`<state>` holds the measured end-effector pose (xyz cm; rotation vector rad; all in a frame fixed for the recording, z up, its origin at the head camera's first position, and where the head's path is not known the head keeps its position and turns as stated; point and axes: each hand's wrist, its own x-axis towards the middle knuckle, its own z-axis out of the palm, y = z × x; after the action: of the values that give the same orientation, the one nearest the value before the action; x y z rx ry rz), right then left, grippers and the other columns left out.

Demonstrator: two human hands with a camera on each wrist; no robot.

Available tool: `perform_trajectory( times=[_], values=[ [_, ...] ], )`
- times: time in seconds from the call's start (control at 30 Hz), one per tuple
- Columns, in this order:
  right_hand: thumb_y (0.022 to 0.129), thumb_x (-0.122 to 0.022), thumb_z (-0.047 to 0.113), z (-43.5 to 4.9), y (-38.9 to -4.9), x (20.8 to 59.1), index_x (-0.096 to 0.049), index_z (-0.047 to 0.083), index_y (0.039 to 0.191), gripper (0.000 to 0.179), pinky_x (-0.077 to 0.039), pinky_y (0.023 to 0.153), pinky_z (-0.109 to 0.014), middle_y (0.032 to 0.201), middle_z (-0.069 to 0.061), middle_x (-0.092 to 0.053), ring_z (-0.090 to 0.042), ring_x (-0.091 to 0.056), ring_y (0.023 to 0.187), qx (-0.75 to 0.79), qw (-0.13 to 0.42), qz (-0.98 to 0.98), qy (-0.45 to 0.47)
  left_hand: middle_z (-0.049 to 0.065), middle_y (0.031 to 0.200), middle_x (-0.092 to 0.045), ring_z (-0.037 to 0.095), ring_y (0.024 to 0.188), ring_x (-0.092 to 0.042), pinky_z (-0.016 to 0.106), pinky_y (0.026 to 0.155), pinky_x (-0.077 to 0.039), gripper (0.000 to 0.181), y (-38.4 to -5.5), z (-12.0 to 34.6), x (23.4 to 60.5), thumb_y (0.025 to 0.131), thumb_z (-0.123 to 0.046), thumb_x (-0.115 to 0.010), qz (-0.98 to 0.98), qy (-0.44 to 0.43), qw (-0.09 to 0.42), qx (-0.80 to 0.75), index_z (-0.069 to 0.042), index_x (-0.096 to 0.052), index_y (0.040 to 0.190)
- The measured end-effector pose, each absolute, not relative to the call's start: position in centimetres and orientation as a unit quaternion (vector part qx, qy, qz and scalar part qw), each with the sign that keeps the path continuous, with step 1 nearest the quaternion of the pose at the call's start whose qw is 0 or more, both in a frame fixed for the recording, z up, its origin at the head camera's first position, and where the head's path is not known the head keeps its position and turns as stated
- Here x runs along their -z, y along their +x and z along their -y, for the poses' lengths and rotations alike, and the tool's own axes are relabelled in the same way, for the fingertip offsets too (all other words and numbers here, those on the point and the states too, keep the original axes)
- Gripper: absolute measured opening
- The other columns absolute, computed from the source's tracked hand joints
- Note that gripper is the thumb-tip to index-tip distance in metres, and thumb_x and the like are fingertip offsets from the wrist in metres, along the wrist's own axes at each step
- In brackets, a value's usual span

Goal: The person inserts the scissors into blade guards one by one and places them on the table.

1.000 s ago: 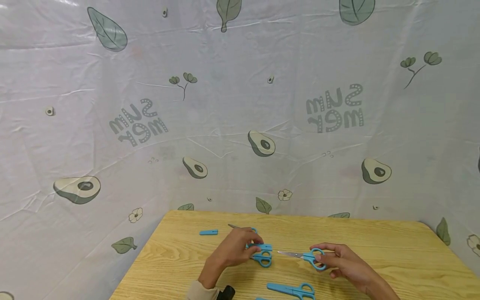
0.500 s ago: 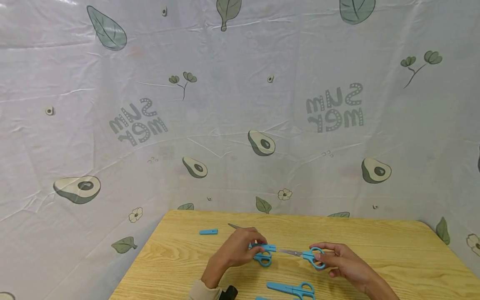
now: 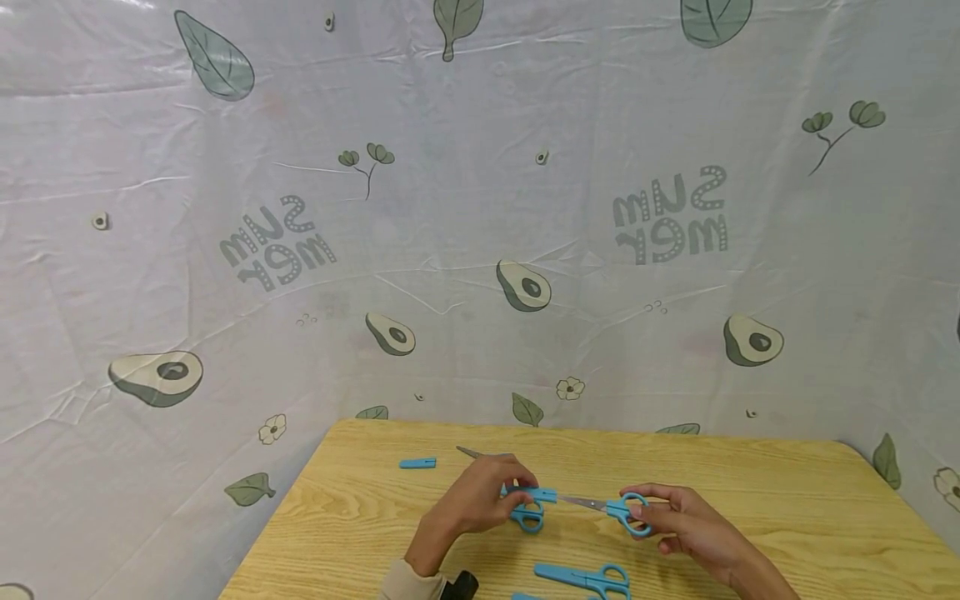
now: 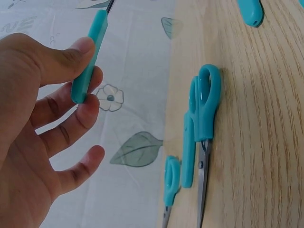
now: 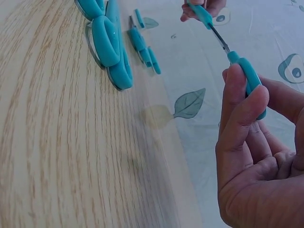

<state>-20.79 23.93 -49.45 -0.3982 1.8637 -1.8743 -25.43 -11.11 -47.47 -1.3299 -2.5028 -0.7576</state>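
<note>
My left hand [image 3: 480,496] pinches a light blue scissors sheath [image 3: 546,495] between thumb and fingertips, its mouth facing right. In the left wrist view that sheath [image 4: 90,59] slants upward, and the little finger stays apart from it. My right hand [image 3: 693,529] holds a pair of scissors [image 3: 615,507] by its blue finger loops. The scissors' blades point left, and their tips are at the sheath's mouth, with most of the metal showing. In the right wrist view the blade [image 5: 219,37] meets the sheath; how deep the tip sits is hidden.
Below my left hand lies another pair of scissors [image 3: 528,518]. Behind it a bare blade [image 3: 468,452] shows, and a loose sheath [image 3: 417,463] is farther left. Sheathed scissors [image 3: 570,576] lie near the front of the wooden table [image 3: 750,483]. A printed sheet [image 3: 637,350] hangs behind.
My left hand has moved slightly right with the sheath, closing the gap to the blade tips. The right hand has stayed nearly still, holding the scissors.
</note>
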Motion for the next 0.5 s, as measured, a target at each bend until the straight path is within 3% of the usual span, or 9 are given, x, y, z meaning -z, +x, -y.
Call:
perform_trajectory(
  times=[0.5],
  values=[
    [0.106, -0.05, 0.024, -23.6, -20.7, 49.5, -0.045, -0.002, 0.145, 0.048, -0.05, 0.061, -0.021, 0.097, 0.0, -0.072, -0.012, -0.067, 0.088, 0.675, 0.221, -0.692, -0.131, -0.013, 0.101, -0.068, -0.005, 0.087, -0.059, 0.01, 0.076, -0.047, 0.016, -25.4, 9.4, 47.3, 0.1, -0.029, -0.062, 0.85, -0.463, 0.099, 0.231, -0.024, -0.074, 0.109]
  ],
)
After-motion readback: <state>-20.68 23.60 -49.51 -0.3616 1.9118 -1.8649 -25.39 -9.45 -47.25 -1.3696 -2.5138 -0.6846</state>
